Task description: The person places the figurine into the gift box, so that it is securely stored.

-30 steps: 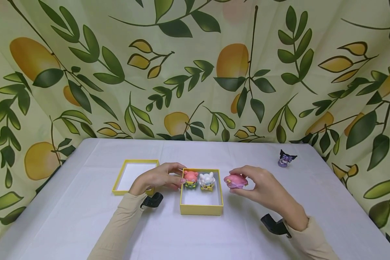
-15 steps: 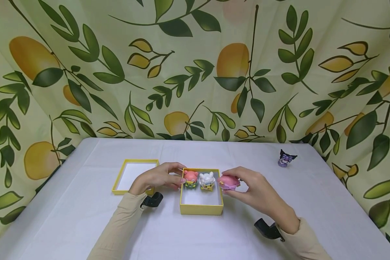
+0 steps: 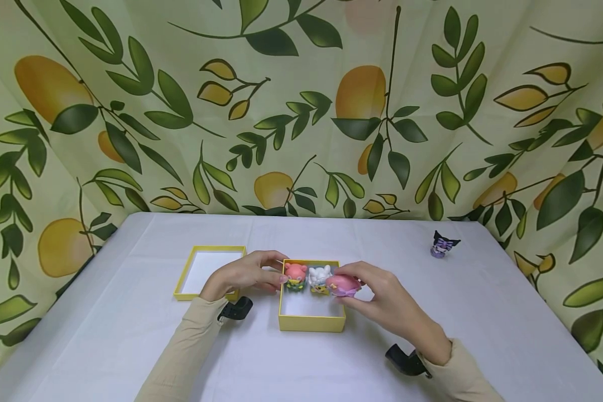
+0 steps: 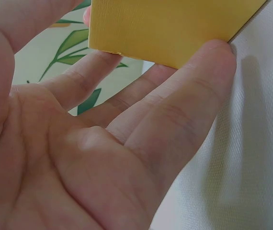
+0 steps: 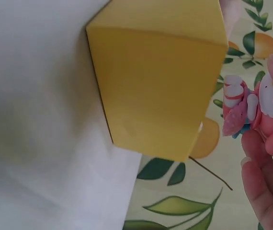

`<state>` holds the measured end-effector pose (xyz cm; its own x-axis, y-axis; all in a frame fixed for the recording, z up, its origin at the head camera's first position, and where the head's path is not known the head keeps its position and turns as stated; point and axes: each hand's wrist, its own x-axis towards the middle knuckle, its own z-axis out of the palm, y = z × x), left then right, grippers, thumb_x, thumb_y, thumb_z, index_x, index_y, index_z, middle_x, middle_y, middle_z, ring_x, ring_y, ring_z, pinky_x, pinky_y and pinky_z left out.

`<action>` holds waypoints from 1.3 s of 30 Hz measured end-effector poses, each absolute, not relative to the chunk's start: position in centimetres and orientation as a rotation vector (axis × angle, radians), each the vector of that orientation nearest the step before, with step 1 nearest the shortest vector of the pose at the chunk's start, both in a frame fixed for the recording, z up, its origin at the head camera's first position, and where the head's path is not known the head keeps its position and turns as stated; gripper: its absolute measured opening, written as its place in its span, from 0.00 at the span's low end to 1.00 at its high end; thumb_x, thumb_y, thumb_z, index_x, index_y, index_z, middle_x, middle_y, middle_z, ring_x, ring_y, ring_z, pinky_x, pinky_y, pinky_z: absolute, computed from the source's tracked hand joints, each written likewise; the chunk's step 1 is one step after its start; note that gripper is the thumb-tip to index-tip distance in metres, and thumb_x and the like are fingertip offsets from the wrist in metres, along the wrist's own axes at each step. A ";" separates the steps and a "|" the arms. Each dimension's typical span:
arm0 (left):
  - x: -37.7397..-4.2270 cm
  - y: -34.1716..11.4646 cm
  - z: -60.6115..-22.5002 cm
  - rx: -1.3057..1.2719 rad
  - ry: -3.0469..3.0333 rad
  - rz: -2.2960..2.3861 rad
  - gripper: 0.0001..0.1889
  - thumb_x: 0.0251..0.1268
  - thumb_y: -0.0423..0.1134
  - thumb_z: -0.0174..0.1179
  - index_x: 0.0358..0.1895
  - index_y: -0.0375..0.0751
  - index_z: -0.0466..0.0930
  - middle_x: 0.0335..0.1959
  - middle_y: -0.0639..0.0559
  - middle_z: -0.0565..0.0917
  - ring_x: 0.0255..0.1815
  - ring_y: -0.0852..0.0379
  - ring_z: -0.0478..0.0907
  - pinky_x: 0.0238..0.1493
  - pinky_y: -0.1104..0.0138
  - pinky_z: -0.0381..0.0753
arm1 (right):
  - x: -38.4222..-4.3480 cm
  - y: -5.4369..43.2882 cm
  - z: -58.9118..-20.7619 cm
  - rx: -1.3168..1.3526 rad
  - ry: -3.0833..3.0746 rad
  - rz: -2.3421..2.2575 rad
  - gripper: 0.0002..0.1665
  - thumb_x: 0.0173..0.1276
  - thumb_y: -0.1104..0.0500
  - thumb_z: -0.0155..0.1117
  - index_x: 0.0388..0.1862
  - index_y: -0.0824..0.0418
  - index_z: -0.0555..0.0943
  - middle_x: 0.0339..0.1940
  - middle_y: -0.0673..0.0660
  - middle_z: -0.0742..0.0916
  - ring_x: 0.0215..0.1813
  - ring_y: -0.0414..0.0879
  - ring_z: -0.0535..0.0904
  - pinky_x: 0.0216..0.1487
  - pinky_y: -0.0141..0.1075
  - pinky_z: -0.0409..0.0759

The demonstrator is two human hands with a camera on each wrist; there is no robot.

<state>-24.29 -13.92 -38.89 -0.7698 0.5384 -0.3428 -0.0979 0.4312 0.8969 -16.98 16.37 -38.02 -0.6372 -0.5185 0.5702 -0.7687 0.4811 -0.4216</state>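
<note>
My right hand (image 3: 379, 287) pinches a pink toy figurine (image 3: 343, 285) over the right wall of a yellow open-topped box (image 3: 311, 324). In the right wrist view the figurine (image 5: 266, 103) shows a white face, a pink hood and a yellow flower, with fingertips around it. Inside the box, along its back, stand a coral-red figurine (image 3: 295, 277) and a white figurine (image 3: 320, 276), the latter partly covered by the pink one. My left hand (image 3: 248, 273) holds the box's left wall, thumb at the rim. In the left wrist view its fingers (image 4: 189, 105) lie against the outer side.
Behind my left hand lies a yellow-rimmed box lid (image 3: 181, 282) with a white inside. A black and purple figurine (image 3: 441, 245) stands at the back right of the white-covered table (image 3: 130, 312). A leaf-and-fruit patterned curtain (image 3: 301, 67) hangs behind.
My right hand has moved left with the pink figurine, from beside the box to above its right side. The left hand and the box have stayed in place.
</note>
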 end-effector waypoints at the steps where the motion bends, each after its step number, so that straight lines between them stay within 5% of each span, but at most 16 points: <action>1: -24.3 -13.9 -38.9 0.366 2.084 1.357 0.30 0.65 0.40 0.66 0.68 0.35 0.68 0.62 0.37 0.75 0.43 0.53 0.85 0.52 0.61 0.87 | -16.9 16.2 -38.1 1.075 -2.381 0.950 0.28 0.51 0.62 0.80 0.53 0.59 0.82 0.49 0.51 0.88 0.46 0.39 0.83 0.44 0.30 0.85; 39: -24.2 -13.9 -38.8 0.377 2.099 1.349 0.29 0.67 0.39 0.64 0.68 0.35 0.68 0.62 0.37 0.74 0.42 0.53 0.84 0.52 0.61 0.87 | -16.7 14.5 -40.0 1.102 -2.567 0.928 0.26 0.62 0.51 0.73 0.59 0.54 0.80 0.51 0.45 0.87 0.52 0.39 0.81 0.56 0.43 0.82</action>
